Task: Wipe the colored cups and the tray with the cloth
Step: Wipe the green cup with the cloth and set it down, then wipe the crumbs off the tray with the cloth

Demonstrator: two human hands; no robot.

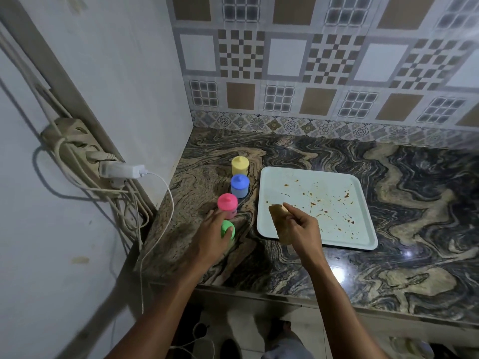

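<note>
Your left grip (pixel 212 237) wraps round the small green plastic cup (pixel 227 227) at the near end of the row. The thumb lies across the cup's right side, and the fingers reach forward to the foot of the pink plastic cup (pixel 227 204).

Past the pink one stand the blue plastic cup (pixel 240 186) and then the pale yellow plastic cup (pixel 240 165). All four are upright with a small knob on top. They form a line that runs away from you along the left side of the swirled dark-and-tan marble bench (pixel 388 268).

Your right grip (pixel 300 229) pinches a folded tan cloth (pixel 277 220) between thumb and curled fingers. The cloth hangs over the near left corner of the flat white rectangular tray (pixel 290 182). You cannot tell whether it touches the tray's surface.

The tray lies flat on the bench, just to the right of the cups and apart from them. Brown spots and smears (pixel 347 195) are scattered over most of its face.

On the plain wall to your left, a beige power strip (pixel 75 141) carries a white charger (pixel 121 171), whose cable drops past the bench edge. Patterned brown-and-grey tiles (pixel 285 60) cover the wall behind the bench.
</note>
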